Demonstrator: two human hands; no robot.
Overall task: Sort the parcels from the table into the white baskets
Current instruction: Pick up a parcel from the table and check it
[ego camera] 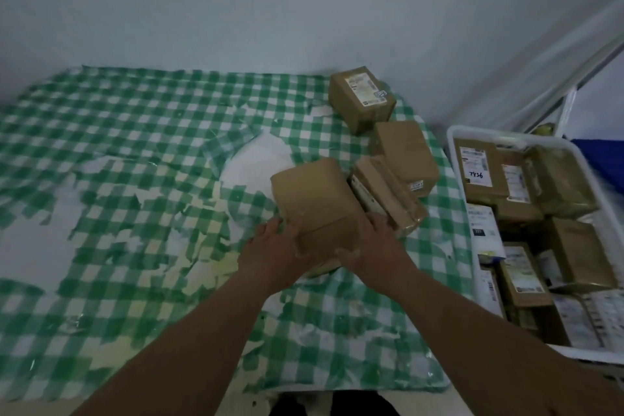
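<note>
So the bench [135, 179] takes up most of the view, covered in a green and white checked cloth [101, 118] that's pretty worn, with torn patches showing white underneath. Off its right edge sits a white basket [454, 145] already packed with brown parcels, one of them with a label that has handwritten digits on it.

On the bench there are four cardboard parcels bunched near the right side. The nearest parcel [314, 199] is a plain brown box, tilted, with both hands on it. The left hand [280, 243] is on its left lower side, fingers [270, 224] curled against the box, thumb on the front face. The right hand [374, 243] grips its right side, thumb across the front lower edge. Can't tell if the box is lifted clear or resting on the cloth.

Just beside it on the right is a flatter parcel [388, 199] leaning on its edge, touching the box behind it [405, 155]. Furthest back, near the wall, is a labelled box [361, 98] sitting a little apart from the others
</note>
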